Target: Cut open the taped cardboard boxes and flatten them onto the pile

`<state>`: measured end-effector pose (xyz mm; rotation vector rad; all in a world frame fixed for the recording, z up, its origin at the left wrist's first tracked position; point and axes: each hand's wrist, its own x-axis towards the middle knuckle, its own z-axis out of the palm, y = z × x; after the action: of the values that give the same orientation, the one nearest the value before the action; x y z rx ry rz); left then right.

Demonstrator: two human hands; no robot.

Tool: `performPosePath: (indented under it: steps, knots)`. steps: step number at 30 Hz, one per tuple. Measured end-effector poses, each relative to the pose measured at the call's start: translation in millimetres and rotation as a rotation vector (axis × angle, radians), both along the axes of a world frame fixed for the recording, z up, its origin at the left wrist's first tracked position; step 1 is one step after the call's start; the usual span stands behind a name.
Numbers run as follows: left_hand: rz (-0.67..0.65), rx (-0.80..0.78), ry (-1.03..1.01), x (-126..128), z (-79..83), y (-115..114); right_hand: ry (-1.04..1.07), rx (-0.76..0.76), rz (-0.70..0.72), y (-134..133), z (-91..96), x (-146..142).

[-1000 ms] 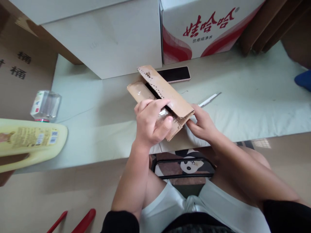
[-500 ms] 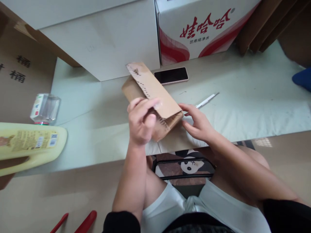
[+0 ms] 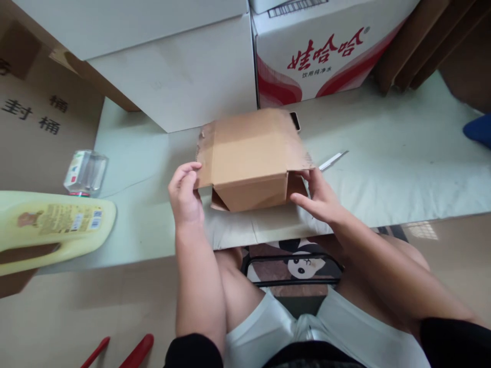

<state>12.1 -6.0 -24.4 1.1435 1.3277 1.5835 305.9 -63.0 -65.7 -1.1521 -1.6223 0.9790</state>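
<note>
A brown cardboard box (image 3: 251, 153) lies in front of me on the pale green cloth. Its side flaps stick out left and right, and the end that faces me shows openings below them. My left hand (image 3: 186, 193) is closed, pinching the torn-edged left flap (image 3: 206, 158) between thumb and fingers. At the right end my right hand (image 3: 320, 197) has its thumb spread away from its fingers. Those fingertips touch the right flap (image 3: 301, 153) from underneath and are partly hidden by it. Just beyond that hand rests a slim white cutter (image 3: 333, 160).
A dark phone (image 3: 295, 121) shows partly behind the box. White cartons (image 3: 172, 76) and a red-and-white carton (image 3: 314, 61) stand at the back. To the left lie a clear bottle (image 3: 86, 173) and a yellow jug (image 3: 57, 230). A blue object (image 3: 477, 125) sits far right.
The box has been unfolded from a tilted, closed-up shape and turned, its flaps now spread sideways. My left hand moved left onto a flap; my right hand moved slightly right. The phone became mostly covered.
</note>
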Motion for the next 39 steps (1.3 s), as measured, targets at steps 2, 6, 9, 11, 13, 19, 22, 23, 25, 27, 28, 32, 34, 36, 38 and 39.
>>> performPosePath:
  steps: [2,6,9,11,13,19,22,23,25,27,28,32,34,36,38,39]
  knots:
    - [-0.063,-0.030,-0.047,-2.2,3.0,-3.3,0.028,0.016,0.011,-0.9,-3.1,-1.6]
    - [-0.300,-0.103,-0.125,-4.3,-2.8,-9.3,-0.005,-0.059,-0.006,-1.4,-10.6,-2.9]
    - [-0.384,-0.108,-0.132,-0.5,-9.7,-10.6,-0.068,-0.143,-0.146,-0.3,-15.8,-1.2]
    - [-0.413,-0.110,-0.151,3.3,-11.4,-10.3,-0.082,-0.160,-0.229,1.4,-17.3,0.1]
    - [-0.434,-0.108,-0.179,6.8,-10.7,-9.9,-0.054,-0.143,-0.278,3.2,-17.4,1.1]
    - [-0.578,-0.159,-0.246,14.2,-10.2,-9.6,0.095,-0.114,-0.273,4.7,-15.5,4.2]
    - [-0.496,-0.161,-0.221,18.4,-11.0,-8.5,0.129,-0.101,-0.318,4.0,-11.0,6.9]
    - [-0.442,-0.163,-0.222,20.1,-10.0,-8.1,0.145,-0.092,-0.341,3.9,-8.7,7.6]
    - [-0.330,-0.152,-0.239,22.9,-5.6,-8.4,0.203,-0.073,-0.365,4.3,-3.7,8.5]
    - [-0.264,-0.131,-0.255,23.6,1.0,-10.7,0.277,-0.082,-0.379,5.0,0.3,8.0]
    - [-0.259,-0.123,-0.262,22.5,4.4,-12.4,0.314,-0.100,-0.396,5.4,1.6,7.3]
    - [-0.345,-0.156,-0.269,9.2,11.3,-16.7,0.447,-0.242,-0.498,7.0,4.0,3.6]
    - [-0.326,-0.194,-0.238,2.3,8.1,-13.1,0.489,-0.302,-0.549,7.3,5.3,3.3]
    - [-0.219,-0.221,-0.176,0.1,1.3,-6.6,0.502,-0.310,-0.580,7.2,7.5,4.7]
    - [-0.127,-0.200,-0.078,3.5,-6.7,-1.1,0.503,-0.281,-0.561,6.4,10.5,7.6]
    - [-0.130,-0.202,-0.053,6.6,-10.4,0.1,0.504,-0.271,-0.532,5.8,12.1,9.4]
